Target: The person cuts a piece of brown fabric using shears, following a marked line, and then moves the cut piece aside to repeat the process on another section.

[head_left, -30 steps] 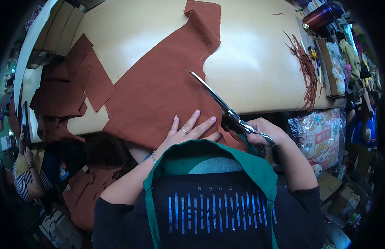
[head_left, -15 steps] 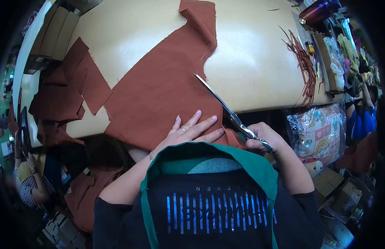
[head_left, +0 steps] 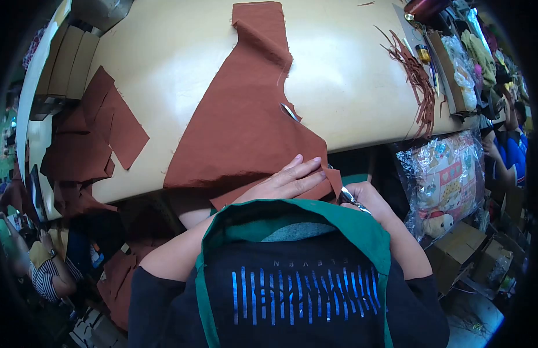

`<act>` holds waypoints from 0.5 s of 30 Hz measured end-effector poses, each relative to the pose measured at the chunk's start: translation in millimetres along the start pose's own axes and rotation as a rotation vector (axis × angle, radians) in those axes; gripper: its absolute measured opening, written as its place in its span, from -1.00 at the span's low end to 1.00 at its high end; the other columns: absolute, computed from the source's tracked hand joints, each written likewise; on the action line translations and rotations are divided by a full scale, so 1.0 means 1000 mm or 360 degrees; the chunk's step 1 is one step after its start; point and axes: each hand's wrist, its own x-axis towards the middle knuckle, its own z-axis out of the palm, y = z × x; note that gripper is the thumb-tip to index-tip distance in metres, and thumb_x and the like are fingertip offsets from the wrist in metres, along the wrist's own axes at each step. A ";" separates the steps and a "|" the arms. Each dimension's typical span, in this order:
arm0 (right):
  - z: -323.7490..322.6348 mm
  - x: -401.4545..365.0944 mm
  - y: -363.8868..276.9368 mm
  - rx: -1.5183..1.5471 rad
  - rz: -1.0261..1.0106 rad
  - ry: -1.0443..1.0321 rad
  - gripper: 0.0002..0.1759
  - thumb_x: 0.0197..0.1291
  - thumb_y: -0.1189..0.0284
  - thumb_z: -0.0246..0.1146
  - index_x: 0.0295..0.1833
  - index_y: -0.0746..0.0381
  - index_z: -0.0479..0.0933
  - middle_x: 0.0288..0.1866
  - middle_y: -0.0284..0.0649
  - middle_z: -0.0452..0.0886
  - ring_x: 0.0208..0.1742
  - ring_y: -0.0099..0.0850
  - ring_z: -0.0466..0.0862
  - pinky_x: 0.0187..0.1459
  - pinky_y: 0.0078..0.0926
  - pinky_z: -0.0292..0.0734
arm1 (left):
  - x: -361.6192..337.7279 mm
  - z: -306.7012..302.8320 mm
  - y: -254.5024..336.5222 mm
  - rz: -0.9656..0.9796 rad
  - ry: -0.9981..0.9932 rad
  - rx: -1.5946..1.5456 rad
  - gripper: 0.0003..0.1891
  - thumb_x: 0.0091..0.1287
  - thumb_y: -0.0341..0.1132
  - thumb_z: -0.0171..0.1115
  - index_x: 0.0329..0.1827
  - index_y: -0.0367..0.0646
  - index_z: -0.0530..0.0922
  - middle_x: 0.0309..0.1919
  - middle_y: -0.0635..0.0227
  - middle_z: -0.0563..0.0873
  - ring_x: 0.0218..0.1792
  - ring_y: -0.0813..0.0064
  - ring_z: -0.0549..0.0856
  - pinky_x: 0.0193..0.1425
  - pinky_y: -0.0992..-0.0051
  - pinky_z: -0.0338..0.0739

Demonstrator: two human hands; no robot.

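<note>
A large piece of rust-brown cloth (head_left: 240, 110) lies over the table, its near part hanging at the front edge. My left hand (head_left: 289, 182) presses on the cloth's near part, fingers stretched out side by side. Close by on the right, my right hand (head_left: 364, 200) is closed around the handles of metal scissors (head_left: 289, 112). Their tip shows at the cloth's right edge, while most of the blades are hidden by the fabric. A folded flap of cloth (head_left: 334, 181) lies between my two hands.
Other brown cloth pieces (head_left: 77, 139) lie at the left of the table (head_left: 344, 75). Thin cloth strips (head_left: 420, 87) are heaped on the right, beside a long box (head_left: 454, 69). A plastic-wrapped printed cushion (head_left: 443, 180) is off the table's front right. People work on both sides.
The scissors have moved down toward me, and cloth now covers most of their blades. The cloth's near edge has shifted rightward and bunched under my left hand.
</note>
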 end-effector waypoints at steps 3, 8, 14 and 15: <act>-0.010 -0.002 -0.004 0.0137 -0.0098 -0.0161 -0.44 -0.18 -0.03 0.37 -0.46 0.30 0.44 -0.59 -0.44 0.41 -0.52 -0.68 0.35 -0.52 -0.65 0.27 | 0.001 0.002 -0.002 0.0104 0.0006 0.0097 -0.59 0.25 -0.21 -0.03 0.14 -0.14 0.33 0.25 0.10 0.24 0.33 0.07 0.10 0.35 0.03 -0.04; -0.022 0.012 -0.020 0.0102 -0.0165 -0.0417 -0.25 -0.26 -0.29 0.24 -0.38 0.27 0.43 -0.58 -0.43 0.41 -0.51 -0.66 0.38 -0.52 -0.68 0.27 | -0.002 0.009 -0.006 0.0137 -0.0013 0.0034 -0.61 0.23 -0.24 0.00 0.10 -0.17 0.36 0.22 0.08 0.27 0.32 0.06 0.12 0.35 0.05 -0.01; -0.019 0.024 -0.011 0.0210 -0.0184 -0.0408 -0.26 -0.30 -0.30 0.25 -0.41 0.24 0.43 -0.61 -0.44 0.40 -0.56 -0.68 0.38 -0.56 -0.70 0.25 | -0.004 0.014 -0.012 0.0204 0.0045 0.0072 -0.62 0.23 -0.26 0.01 0.08 -0.22 0.37 0.21 0.08 0.28 0.31 0.05 0.15 0.34 0.06 0.02; -0.018 0.024 -0.009 0.0220 -0.0168 -0.0393 -0.26 -0.31 -0.29 0.27 -0.42 0.24 0.43 -0.61 -0.44 0.41 -0.57 -0.68 0.38 -0.57 -0.71 0.25 | -0.005 0.015 -0.015 0.0242 0.0015 0.0146 -0.63 0.23 -0.26 0.01 0.08 -0.22 0.37 0.21 0.08 0.28 0.31 0.05 0.15 0.34 0.07 0.02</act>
